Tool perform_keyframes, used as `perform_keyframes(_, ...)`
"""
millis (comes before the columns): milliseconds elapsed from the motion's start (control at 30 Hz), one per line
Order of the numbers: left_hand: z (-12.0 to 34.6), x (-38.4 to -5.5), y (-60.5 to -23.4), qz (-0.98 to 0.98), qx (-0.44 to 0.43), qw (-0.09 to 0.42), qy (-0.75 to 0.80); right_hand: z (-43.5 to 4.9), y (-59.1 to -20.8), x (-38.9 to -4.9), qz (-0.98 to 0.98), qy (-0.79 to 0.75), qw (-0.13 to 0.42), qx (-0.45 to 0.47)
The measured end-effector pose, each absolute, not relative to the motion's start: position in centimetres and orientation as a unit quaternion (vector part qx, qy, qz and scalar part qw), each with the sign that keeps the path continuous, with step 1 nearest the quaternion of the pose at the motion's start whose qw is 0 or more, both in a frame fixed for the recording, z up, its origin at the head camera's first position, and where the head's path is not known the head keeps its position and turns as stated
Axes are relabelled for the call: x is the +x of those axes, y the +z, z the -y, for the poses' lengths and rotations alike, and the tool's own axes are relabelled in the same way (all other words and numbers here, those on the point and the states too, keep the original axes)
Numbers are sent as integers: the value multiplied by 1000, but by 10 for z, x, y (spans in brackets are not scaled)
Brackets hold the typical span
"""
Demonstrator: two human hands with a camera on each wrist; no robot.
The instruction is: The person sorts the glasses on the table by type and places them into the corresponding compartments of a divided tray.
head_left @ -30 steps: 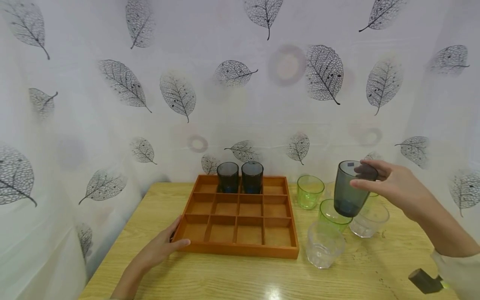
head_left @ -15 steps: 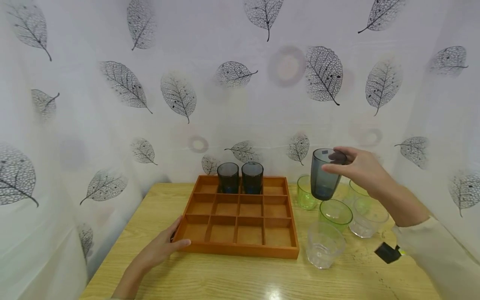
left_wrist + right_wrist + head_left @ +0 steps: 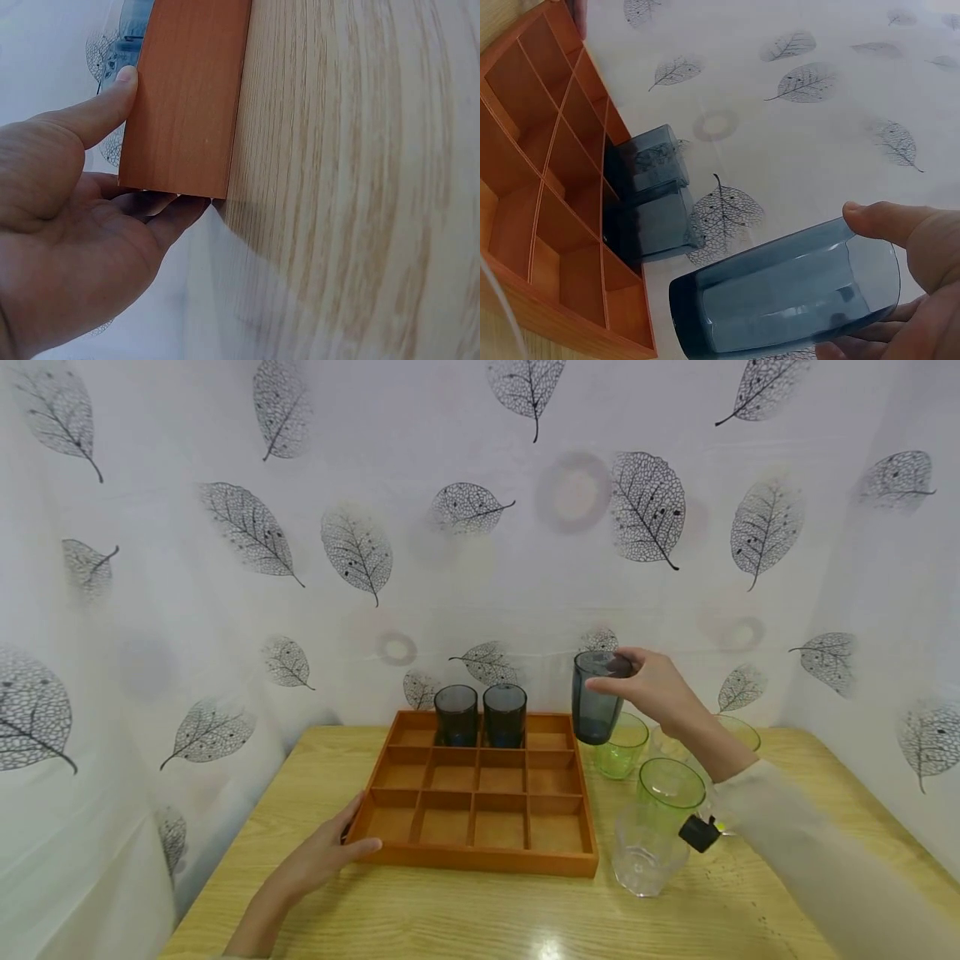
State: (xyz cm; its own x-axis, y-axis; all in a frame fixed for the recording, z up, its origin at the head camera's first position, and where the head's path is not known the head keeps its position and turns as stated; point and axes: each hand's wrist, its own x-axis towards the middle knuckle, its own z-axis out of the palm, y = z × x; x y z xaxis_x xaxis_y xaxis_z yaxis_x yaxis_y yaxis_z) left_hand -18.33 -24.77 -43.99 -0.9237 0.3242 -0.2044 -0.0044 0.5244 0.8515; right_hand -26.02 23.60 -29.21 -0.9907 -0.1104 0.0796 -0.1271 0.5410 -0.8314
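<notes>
A dark grey-blue glass tumbler (image 3: pixel 596 714) hangs in the air by the tray's back right corner, partly in front of a green glass. Near its rim, my right hand (image 3: pixel 663 693) holds it between thumb and fingers; in the right wrist view the tumbler (image 3: pixel 780 292) looks see-through. The brown wooden compartment tray (image 3: pixel 480 859) lies on the table. Two matching dark tumblers, one here (image 3: pixel 456 718) and one beside it (image 3: pixel 505 718), stand in the middle two back-row compartments. My left hand (image 3: pixel 318 860) grips the tray's front left corner, thumb on the rim in the left wrist view.
Right of the tray stand green glasses, one at the back (image 3: pixel 622 760) and another nearer (image 3: pixel 671 781). A clear glass (image 3: pixel 641 870) is close to the tray's front right corner. My right forearm partly hides more glasses. A leaf-print curtain (image 3: pixel 480 568) hangs behind the table.
My right hand has carried the dark tumbler leftward from over the glasses on the right to the tray's back right corner. The left hand and tray have stayed put.
</notes>
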Motion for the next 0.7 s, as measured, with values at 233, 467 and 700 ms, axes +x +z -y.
perform_keyframes(233, 247, -184, -441, -857, 85, 171, 478, -218, -305, -280, 866, 497, 2, 57)
perform_keyframes(467, 245, -182, -439, -856, 90, 176, 478, -202, -315, -295, 857, 513, 7, 44)
perform_keyframes(700, 246, -182, -440, -857, 90, 167, 479, -190, -327, -308, 847, 530, 5, 34)
